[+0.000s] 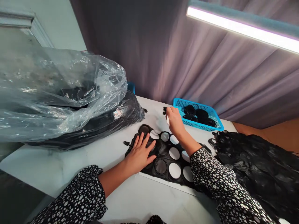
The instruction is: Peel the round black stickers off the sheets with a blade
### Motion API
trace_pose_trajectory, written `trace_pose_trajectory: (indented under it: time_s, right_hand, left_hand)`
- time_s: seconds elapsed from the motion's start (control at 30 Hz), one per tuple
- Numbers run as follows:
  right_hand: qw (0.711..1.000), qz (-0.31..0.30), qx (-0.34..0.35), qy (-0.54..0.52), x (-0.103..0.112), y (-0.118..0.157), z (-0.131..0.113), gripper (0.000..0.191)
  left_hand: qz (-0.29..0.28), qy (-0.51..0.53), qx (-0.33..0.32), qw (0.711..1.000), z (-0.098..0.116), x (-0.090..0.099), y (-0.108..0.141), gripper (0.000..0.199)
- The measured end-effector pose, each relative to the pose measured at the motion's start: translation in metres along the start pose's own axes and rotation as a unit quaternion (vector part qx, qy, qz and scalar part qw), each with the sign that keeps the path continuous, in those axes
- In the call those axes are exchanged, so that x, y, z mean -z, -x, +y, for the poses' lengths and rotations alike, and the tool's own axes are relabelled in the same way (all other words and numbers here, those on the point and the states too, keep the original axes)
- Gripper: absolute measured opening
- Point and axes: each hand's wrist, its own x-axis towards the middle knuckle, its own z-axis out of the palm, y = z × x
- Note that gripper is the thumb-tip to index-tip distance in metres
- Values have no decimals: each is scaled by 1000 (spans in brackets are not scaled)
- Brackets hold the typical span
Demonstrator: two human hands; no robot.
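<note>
A black rubbery sheet (pixel 161 149) with rows of round openings lies on a white board (pixel 168 184). White shows through several openings, while others are filled with dark discs. My left hand (pixel 140 155) presses flat on the sheet's left part, fingers spread. Beyond the far edge of the sheet, my right hand (pixel 174 120) is closed around a slim white stick-like tool (pixel 168 120), most of it hidden by the fingers. Small black scraps (pixel 164 110) sit right beside its fingertips; whether they touch the tool I cannot tell.
A blue plastic basket (pixel 198 126) with black round pieces stands at the back. To the right spreads a big heap of black sheets (pixel 257 168). Clear and black plastic bags (pixel 93 102) bulge on the left of the white table (pixel 93 158). A lamp (pixel 243 28) glows above.
</note>
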Motion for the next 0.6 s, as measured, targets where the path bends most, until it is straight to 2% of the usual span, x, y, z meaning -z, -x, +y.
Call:
trace_pose_trajectory:
  time_s: [0.1, 0.17, 0.23, 0.37, 0.43, 0.5, 0.6]
  right_hand:
    - [995, -56, 76, -29, -5, -11, -18, 20]
    - [981, -118, 134, -71, -16, -6, -34, 20]
    - [965, -164, 157, -129, -28, 5, -45, 19]
    - [930, -207, 106, -284, -41, 18, -47, 10]
    - [908, -230, 87, -340, -41, 17, -43, 14]
    - [892, -250, 73, -370, -40, 14, -39, 18]
    - [884, -264, 54, -381, -39, 10, -38, 16]
  left_hand:
    - [9, -11, -6, 1000, -3, 3, 1, 60]
    - [36, -21, 5, 999, -10, 5, 4, 63]
    - [67, -26, 23, 997, -19, 6, 10, 60]
    - [72, -26, 7, 997, -33, 9, 23, 48]
    - [69, -23, 0, 997, -35, 9, 27, 48]
    - [70, -16, 0, 997, -34, 9, 28, 48]
    - [74, -8, -2, 997, -33, 9, 28, 47]
